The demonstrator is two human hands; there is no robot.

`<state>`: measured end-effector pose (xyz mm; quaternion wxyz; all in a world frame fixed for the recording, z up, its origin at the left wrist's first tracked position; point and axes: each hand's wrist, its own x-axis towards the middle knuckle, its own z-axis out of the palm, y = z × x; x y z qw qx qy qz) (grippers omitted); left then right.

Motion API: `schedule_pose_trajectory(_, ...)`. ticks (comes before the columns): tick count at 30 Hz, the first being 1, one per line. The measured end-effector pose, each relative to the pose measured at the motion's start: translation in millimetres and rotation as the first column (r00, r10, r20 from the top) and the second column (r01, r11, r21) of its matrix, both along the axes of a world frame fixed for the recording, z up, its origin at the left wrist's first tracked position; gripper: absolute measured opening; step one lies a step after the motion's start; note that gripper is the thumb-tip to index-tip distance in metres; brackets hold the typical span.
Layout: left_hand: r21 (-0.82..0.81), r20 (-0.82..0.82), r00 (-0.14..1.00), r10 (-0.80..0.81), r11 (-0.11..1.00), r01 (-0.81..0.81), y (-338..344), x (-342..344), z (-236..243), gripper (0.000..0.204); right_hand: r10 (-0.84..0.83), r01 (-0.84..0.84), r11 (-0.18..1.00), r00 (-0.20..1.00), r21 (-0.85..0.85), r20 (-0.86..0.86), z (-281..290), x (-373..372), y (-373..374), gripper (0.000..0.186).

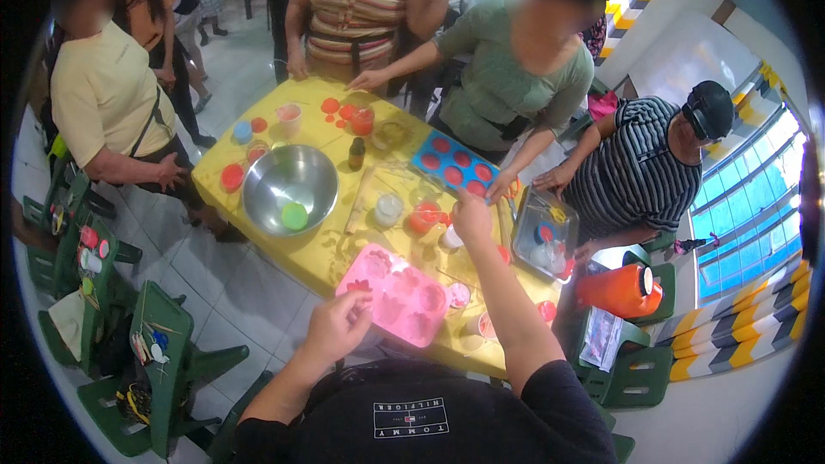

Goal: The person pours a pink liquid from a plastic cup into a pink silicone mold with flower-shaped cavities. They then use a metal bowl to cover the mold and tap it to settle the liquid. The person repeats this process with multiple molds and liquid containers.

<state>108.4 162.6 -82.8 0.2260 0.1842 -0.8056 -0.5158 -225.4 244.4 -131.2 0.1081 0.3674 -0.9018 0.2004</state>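
Note:
My left hand [341, 320] is at the near left corner of a pink flower-shaped silicone mold [401, 301], fingers curled and pressed together. Something small and red shows at its fingertips, on or over the mold; I cannot tell whether it is held. Stretched over the table, my right hand [472, 216] is closed close to the near edge of a blue mold [438, 176] with round red-filled cavities. What its fingers hold, if anything, is hidden. A co-worker's hand [501, 186] touches that blue mold's right end. Below my right hand stand a cup of red stuff [424, 216] and a small white container [451, 238].
A yellow-covered table [284, 262] bears a steel bowl [290, 189] with a green cup inside, a dark bottle [357, 153] and several red pieces. A clear tray [546, 232] and an orange jug [620, 290] are at the right. Several people stand around; green chairs [163, 352] stand left.

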Motion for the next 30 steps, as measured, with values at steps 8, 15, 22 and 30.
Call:
schedule_pose_trajectory(8, 0.081, 0.081, 0.996, -0.023, 0.997, 0.017, 7, -2, -13, 0.023, 0.158, -0.116, 0.975, 0.962, -0.189, 0.225, 18, 80, 20, 0.021)
schedule_pose_trajectory(15, 0.075, 0.047, 0.996, -0.069, 0.995, 0.065, 12, -7, -26, 0.021, 0.278, -0.244, 0.955, 0.934, -0.168, 0.226, 5, 132, 39, 0.017)
schedule_pose_trajectory(22, 0.154, 0.181, 0.975, -0.131, 0.983, 0.103, 15, -7, -30, 0.025, 0.279, -0.283, 0.958, 0.889, -0.043, 0.362, -16, 146, 48, 0.023)
schedule_pose_trajectory(30, 0.147, 0.178, 0.971, -0.162, 0.98, 0.137, 15, -7, -35, 0.023, 0.3, -0.328, 0.944, 0.89, 0.027, 0.344, -39, 162, 52, 0.026)
